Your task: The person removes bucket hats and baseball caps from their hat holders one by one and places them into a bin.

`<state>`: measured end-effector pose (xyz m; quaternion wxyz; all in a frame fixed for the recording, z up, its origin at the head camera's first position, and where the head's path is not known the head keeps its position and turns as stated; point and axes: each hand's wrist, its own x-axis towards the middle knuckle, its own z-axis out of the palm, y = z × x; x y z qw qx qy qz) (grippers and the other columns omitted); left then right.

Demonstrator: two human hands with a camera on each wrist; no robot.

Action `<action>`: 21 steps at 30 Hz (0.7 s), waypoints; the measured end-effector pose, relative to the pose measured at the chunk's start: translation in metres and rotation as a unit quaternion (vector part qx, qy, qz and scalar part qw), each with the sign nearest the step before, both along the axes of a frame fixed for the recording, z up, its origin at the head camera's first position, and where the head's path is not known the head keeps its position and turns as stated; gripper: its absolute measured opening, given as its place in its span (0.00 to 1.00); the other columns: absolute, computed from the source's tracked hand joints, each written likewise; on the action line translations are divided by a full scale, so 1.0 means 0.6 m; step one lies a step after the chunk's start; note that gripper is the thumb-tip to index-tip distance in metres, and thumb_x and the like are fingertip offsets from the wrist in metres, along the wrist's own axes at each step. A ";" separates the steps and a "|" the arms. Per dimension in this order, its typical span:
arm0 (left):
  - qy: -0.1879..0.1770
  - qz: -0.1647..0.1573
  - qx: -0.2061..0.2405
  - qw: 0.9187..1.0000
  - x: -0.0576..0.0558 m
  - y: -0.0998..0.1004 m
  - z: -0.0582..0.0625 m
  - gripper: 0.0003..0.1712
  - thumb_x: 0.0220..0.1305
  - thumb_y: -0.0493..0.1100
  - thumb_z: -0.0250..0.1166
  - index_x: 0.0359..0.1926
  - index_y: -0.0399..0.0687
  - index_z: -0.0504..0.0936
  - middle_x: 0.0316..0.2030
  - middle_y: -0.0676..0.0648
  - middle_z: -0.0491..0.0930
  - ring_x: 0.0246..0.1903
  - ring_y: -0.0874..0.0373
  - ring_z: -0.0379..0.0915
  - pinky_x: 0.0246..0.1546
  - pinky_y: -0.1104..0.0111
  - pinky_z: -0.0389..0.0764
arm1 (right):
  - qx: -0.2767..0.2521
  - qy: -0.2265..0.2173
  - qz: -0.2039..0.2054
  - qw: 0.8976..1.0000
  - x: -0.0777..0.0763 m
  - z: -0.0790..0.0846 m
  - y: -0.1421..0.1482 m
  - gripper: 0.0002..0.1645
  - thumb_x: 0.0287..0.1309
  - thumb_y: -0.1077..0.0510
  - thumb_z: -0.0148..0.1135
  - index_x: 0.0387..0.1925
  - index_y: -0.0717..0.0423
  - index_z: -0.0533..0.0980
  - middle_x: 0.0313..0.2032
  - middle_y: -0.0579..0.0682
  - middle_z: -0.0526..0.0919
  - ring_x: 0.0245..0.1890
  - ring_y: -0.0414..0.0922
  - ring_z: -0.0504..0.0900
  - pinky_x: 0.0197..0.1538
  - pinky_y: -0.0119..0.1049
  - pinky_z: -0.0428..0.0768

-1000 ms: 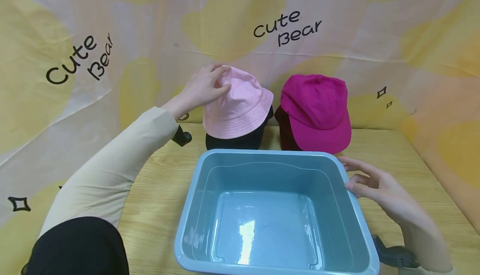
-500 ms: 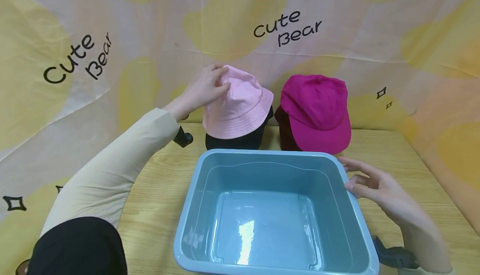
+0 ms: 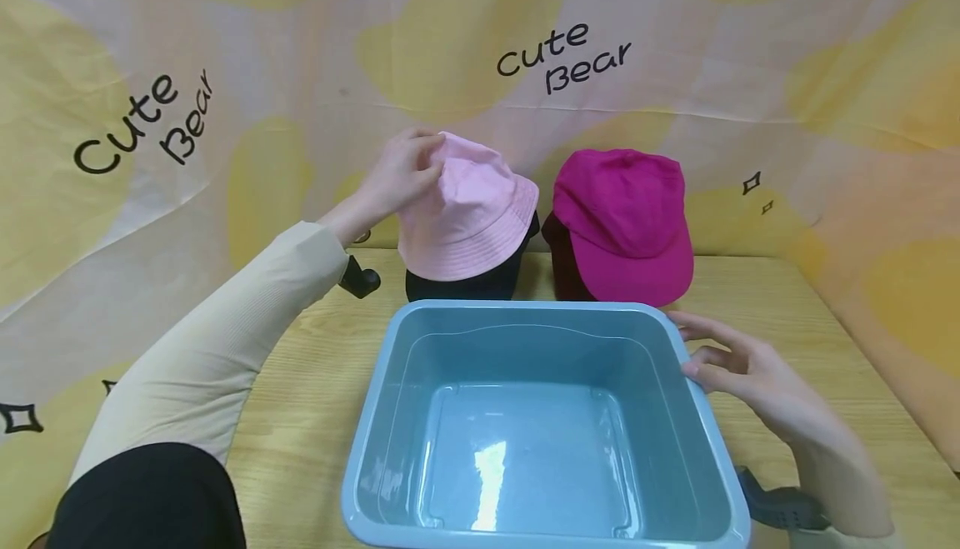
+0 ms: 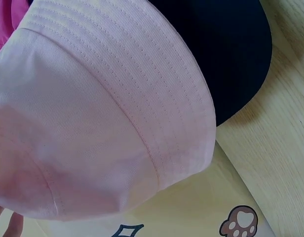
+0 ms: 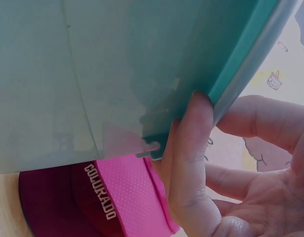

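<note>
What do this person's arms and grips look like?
Left arm: cream, finely ribbed long sleeve, black wrist device. Right arm: pale sleeve edge, dark grey wrist band. Left grip and right grip: human hands, no gloves visible. No cables visible.

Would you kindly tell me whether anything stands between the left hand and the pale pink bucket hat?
Nothing visible does: the left hand touches the pale pink bucket hat directly. The dark cap shows beneath the hat, not between the two.
</note>
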<state>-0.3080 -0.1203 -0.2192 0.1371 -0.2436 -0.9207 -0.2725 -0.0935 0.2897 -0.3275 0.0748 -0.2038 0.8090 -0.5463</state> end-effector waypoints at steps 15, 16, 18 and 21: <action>0.061 0.016 0.024 0.998 0.001 -0.005 -0.005 0.19 0.60 0.28 0.56 0.53 0.37 0.79 0.51 0.37 0.79 0.51 0.44 0.74 0.55 0.56 0.74 | 0.009 0.003 -0.015 1.000 0.007 0.005 -0.008 0.33 0.65 0.67 0.52 0.70 0.58 0.59 0.54 0.39 0.76 0.35 0.43 0.83 0.41 0.33 0.80; 0.070 0.012 0.026 0.997 0.001 -0.006 -0.006 0.18 0.61 0.28 0.56 0.52 0.37 0.80 0.50 0.37 0.79 0.51 0.45 0.74 0.54 0.56 0.75 | 0.010 0.003 -0.015 1.000 0.007 0.005 -0.008 0.33 0.65 0.67 0.52 0.70 0.57 0.59 0.54 0.40 0.76 0.35 0.43 0.83 0.41 0.33 0.80; 0.084 0.003 0.031 0.996 0.000 -0.005 -0.008 0.17 0.61 0.28 0.56 0.50 0.37 0.80 0.48 0.37 0.79 0.48 0.45 0.74 0.52 0.56 0.75 | 0.011 0.002 -0.016 1.000 0.007 0.005 -0.008 0.33 0.65 0.67 0.52 0.70 0.57 0.59 0.54 0.39 0.76 0.35 0.43 0.83 0.41 0.33 0.80; 0.101 -0.006 0.035 0.994 -0.001 -0.004 -0.009 0.16 0.61 0.28 0.56 0.49 0.37 0.80 0.46 0.37 0.79 0.46 0.45 0.74 0.48 0.57 0.75 | 0.011 0.004 -0.017 1.000 0.006 0.004 -0.008 0.33 0.65 0.67 0.52 0.70 0.58 0.59 0.54 0.39 0.76 0.35 0.43 0.83 0.42 0.33 0.80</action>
